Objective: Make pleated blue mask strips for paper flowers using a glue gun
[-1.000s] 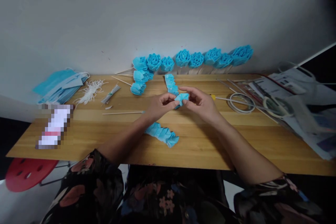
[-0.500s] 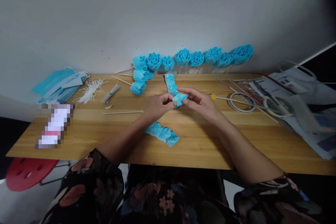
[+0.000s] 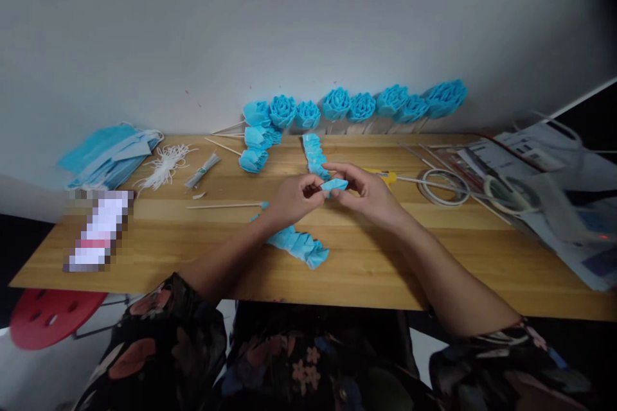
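Note:
Between the fingertips of both hands is a small folded piece of blue mask fabric [image 3: 334,185]. My left hand [image 3: 301,196] pinches its left end, and my right hand [image 3: 364,187] pinches the right end. Just behind the hands, a pleated blue strip [image 3: 314,151] lies on the wooden table, its near end partly hidden by my fingers. Another pleated blue strip [image 3: 301,245] rests below my left forearm, which covers part of it. A thin stick [image 3: 224,206] with a blue tip lies left of my left hand. Beyond my right hand a yellow glue gun [image 3: 384,176] is partly hidden.
Several blue fabric roses [image 3: 336,103] stand along the wall. Face masks [image 3: 113,157], white elastic cords [image 3: 168,166] and a bundle of ties [image 3: 202,171] lie at left, near a blurred phone [image 3: 100,231]. A coiled cable [image 3: 443,188] and papers [image 3: 501,154] occupy the right.
The blue piece in my fingers has been folded narrower and tilted. My right hand has shifted slightly, showing more of the yellow glue gun.

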